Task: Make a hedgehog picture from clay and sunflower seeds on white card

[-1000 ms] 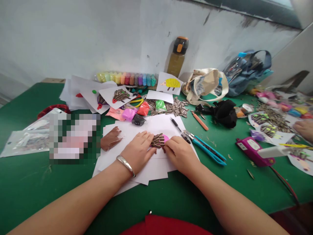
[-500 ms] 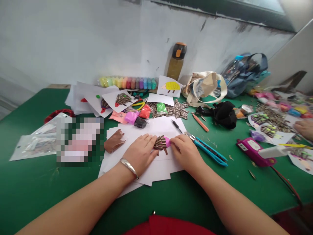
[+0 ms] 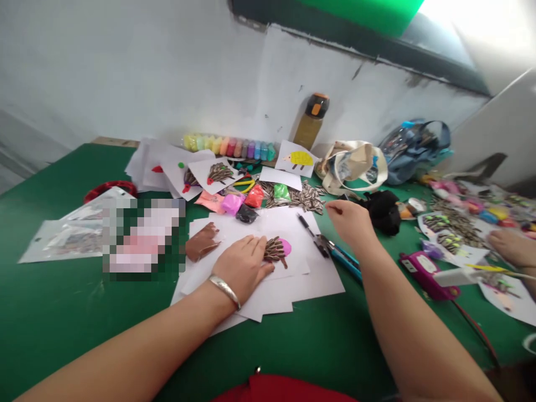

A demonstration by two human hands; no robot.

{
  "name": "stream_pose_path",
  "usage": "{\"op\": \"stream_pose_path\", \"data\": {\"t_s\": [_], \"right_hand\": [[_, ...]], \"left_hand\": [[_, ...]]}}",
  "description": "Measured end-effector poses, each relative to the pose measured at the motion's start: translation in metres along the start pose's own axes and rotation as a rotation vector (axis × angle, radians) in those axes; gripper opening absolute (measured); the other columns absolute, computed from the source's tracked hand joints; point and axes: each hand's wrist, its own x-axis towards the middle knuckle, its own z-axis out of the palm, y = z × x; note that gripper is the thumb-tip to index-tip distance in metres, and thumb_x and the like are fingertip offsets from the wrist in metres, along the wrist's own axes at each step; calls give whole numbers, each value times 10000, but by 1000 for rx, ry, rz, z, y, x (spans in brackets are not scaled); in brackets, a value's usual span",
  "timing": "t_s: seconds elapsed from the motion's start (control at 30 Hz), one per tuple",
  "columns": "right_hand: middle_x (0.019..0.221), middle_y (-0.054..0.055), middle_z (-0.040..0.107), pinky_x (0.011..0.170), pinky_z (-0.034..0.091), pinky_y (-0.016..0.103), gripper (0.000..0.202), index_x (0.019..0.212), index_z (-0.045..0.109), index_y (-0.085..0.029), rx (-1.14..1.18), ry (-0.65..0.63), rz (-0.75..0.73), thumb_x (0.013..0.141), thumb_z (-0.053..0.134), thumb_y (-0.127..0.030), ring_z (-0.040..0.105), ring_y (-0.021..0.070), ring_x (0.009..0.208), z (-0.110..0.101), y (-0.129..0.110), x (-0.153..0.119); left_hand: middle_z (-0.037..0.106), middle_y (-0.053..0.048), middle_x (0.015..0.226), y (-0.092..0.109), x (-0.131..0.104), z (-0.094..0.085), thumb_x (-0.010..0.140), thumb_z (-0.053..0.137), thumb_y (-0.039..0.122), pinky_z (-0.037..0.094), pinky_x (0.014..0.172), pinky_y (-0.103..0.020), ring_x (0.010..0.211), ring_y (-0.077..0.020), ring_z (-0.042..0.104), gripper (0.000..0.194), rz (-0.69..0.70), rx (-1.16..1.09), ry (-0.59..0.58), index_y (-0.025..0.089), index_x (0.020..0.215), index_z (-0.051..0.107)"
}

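We see a green table [image 3: 50, 301] against a scuffed pale wall [image 3: 125, 72]. On the stacked paper [image 3: 316, 285] near the middle lies a seed hedgehog [image 3: 274, 249], with a pink head [image 3: 286, 246] at its right end and brown legs below. Our left hand [image 3: 243, 261] lies flat beside it, fingers spread a little and touching or almost touching its left edge. Our right hand [image 3: 348, 219] is off the paper, fingers curled narrow near the pile of seeds [image 3: 307, 198]; we cannot tell whether it pinches anything (a single seed would be hidden there).

What might go wrong? If the left hand slid or pressed sideways, we judge that seeds could shift or come loose, and the loose sheets could slip with it. The right forearm passes over the blue-handled tool [image 3: 341, 258], so a low return could knock it or the pen [image 3: 307, 226].

As for writing, we can read none: the label on the purple tool [image 3: 431, 287] is too small, and a pinkish item [image 3: 142, 240] is blurred over.
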Motion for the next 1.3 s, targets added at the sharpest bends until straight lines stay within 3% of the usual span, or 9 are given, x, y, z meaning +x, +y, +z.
{"op": "stream_pose_path", "data": {"t_s": [0.17, 0.47, 0.57, 0.7, 0.83, 0.93, 1.07, 1.3], "right_hand": [[913, 81, 732, 775, 439, 303, 304, 910, 763, -189, -112, -55, -10, 831, 470, -176, 636, 215, 855, 23, 17, 11], [812, 94, 641, 731, 409, 318, 268, 853, 729, -194, -140, -56, -90, 841, 465, -148, 559, 219, 791, 56, 22, 13], [826, 116, 629, 724, 403, 333, 244, 858, 694, -183, -147, -19, -77, 854, 455, -133, 551, 234, 791, 53, 19, 10], [847, 106, 653, 688, 411, 335, 253, 985, 640, -181, -42, 26, 1, 923, 396, -206, 568, 229, 754, 28, 1, -6], [756, 8, 681, 701, 461, 310, 190, 913, 661, -243, 324, -157, -30, 904, 476, -288, 596, 169, 666, 8, -25, -34], [911, 21, 734, 771, 499, 321, 200, 926, 698, -241, 507, -246, -62, 876, 508, -279, 663, 187, 837, 16, -39, -50], [917, 13, 746, 792, 504, 322, 212, 964, 716, -250, 484, -270, -61, 852, 537, -240, 674, 185, 847, 35, -44, -52], [852, 25, 678, 785, 470, 286, 175, 907, 716, -229, 422, -233, -257, 882, 548, -187, 623, 172, 870, 45, -44, -48]], "left_hand": [[662, -191, 1209, -6, 0, 1, 926, 533, 456, 472, 1002, -443, 1138, -305, 608, 513, 43, 14, 19, 55, 1243, 568], [672, -165, 1177, -8, 1, -4, 900, 580, 450, 479, 992, -448, 1112, -301, 605, 494, 57, -29, 17, 73, 1220, 583], [665, -160, 1186, -8, 1, -4, 897, 584, 447, 484, 988, -454, 1120, -304, 598, 494, 57, -28, 4, 83, 1231, 576], [662, -172, 1174, -7, 1, -5, 878, 618, 418, 488, 984, -463, 1113, -317, 593, 516, 64, -20, 9, 48, 1235, 571], [652, -187, 1165, -5, 2, -6, 864, 639, 390, 503, 955, -475, 1100, -325, 592, 523, 64, -32, 25, 38, 1244, 563], [619, -205, 1224, -5, 1, -6, 863, 638, 386, 503, 952, -482, 1118, -330, 583, 522, 62, -32, 30, 51, 1255, 558], [599, -212, 1266, -7, 0, -3, 885, 609, 399, 488, 974, -495, 1162, -334, 561, 516, 63, -33, 2, 56, 1267, 554], [593, -190, 1296, -6, -1, -3, 902, 583, 407, 477, 981, -493, 1198, -333, 535, 506, 39, -15, -43, 74, 1282, 558]]}}
